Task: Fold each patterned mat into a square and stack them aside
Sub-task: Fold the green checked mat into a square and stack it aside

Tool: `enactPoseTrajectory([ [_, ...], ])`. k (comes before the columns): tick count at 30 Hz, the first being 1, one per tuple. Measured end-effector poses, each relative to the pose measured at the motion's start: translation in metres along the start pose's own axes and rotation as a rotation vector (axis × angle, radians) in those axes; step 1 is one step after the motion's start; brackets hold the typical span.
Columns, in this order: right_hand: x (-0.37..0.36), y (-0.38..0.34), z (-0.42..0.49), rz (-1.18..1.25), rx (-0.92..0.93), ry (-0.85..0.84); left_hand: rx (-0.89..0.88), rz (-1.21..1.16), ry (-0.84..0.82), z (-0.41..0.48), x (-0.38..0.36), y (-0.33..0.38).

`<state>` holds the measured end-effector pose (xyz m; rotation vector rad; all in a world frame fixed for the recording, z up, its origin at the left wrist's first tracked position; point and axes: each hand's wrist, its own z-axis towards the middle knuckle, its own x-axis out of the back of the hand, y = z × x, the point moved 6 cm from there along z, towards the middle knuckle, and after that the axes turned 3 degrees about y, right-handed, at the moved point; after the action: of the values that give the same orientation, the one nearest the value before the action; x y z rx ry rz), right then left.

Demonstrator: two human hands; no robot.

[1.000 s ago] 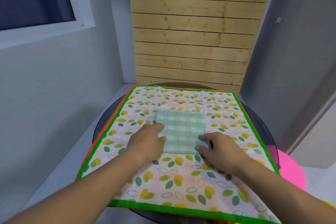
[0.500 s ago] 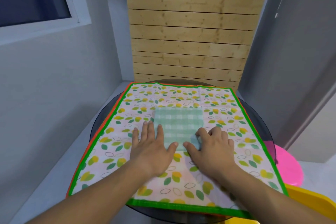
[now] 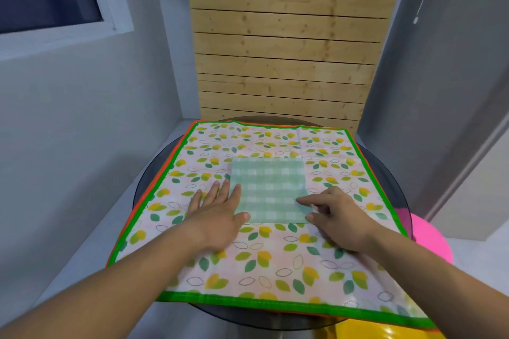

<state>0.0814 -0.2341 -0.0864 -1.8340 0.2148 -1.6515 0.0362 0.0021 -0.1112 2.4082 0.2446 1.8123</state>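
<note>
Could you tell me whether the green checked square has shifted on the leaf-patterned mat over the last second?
No. The green checked square lies in the same spot on the leaf-patterned mat, its edges beside the same leaves.

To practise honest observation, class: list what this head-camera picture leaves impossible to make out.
Head view throughout.
- Orange-edged mat underneath: the leaf-patterned green-bordered mat covers all but its edge.
- Glossy yellow object, bottom right: cut off by the frame edge and that mat.
- Folded green checked mat square, near right corner: the right hand covers it; pinching or pressing is unclear.
</note>
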Motion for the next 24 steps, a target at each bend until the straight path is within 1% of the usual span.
enactPoseTrajectory([
  [6,0.001,0.004,0.001,0.026,0.011,-0.035,-0.053,-0.086,-0.016,-0.003,0.006,-0.007],
  [8,0.001,0.001,0.002,0.131,-0.004,-0.094,-0.063,-0.127,0.005,-0.002,0.012,-0.01],
  [9,0.001,-0.001,0.003,0.205,-0.016,-0.108,-0.07,-0.154,0.054,0.0,0.017,-0.01],
  [10,0.005,-0.004,0.006,0.216,-0.019,-0.067,-0.079,-0.178,0.132,0.002,0.025,-0.009],
  [12,0.019,-0.011,0.015,-0.01,0.03,0.148,-0.098,-0.193,0.273,0.007,0.04,-0.002],
  [13,0.024,-0.018,0.02,-0.095,0.073,0.235,-0.114,-0.183,0.31,0.01,0.045,0.003],
  [14,0.026,-0.026,0.025,-0.13,0.116,0.27,-0.135,-0.171,0.326,0.015,0.05,0.009],
  [15,0.025,-0.032,0.032,-0.153,0.152,0.259,-0.157,-0.158,0.324,0.022,0.052,0.015],
  [18,0.009,-0.041,0.055,-0.267,0.202,0.115,-0.215,-0.074,0.262,0.044,0.05,0.028],
  [21,-0.01,-0.04,0.073,-0.348,0.213,0.008,-0.235,0.043,0.194,0.061,0.036,0.032],
  [24,-0.029,-0.032,0.077,-0.435,0.2,-0.074,-0.236,0.088,0.15,0.067,0.021,0.032],
])
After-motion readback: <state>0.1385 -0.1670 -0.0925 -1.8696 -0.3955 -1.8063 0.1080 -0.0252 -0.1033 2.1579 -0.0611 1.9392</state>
